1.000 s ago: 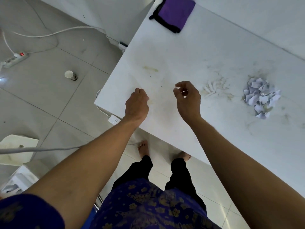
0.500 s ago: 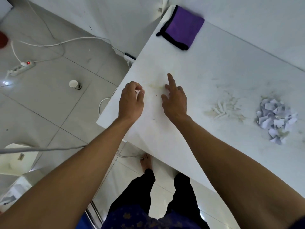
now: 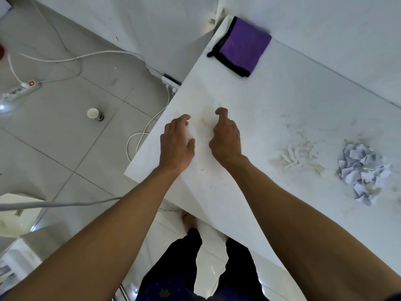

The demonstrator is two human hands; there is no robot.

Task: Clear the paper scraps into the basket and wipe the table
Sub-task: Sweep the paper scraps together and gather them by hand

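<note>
A heap of torn white paper scraps [image 3: 361,173] lies on the white table [image 3: 293,101] at the right. Thin pale shreds and smears [image 3: 295,157] lie to its left. A folded purple cloth with black trim [image 3: 240,46] rests at the table's far corner. My left hand [image 3: 176,144] and my right hand [image 3: 226,137] hover side by side over the table's near-left corner, fingers loosely curled and apart, nothing in them. A yellowish stain [image 3: 205,122] shows between the hands. No basket is in view.
On the tiled floor to the left are a paper cup [image 3: 93,114], a power strip [image 3: 20,90] with white cables, and a second socket [image 3: 171,80] by the table edge. A white object [image 3: 13,211] sits at lower left. A wall runs behind the table.
Both hands moved further onto the table toward the stain. The right hand's pointing finger has curled in. The view shifted, bringing the cloth fully into sight.
</note>
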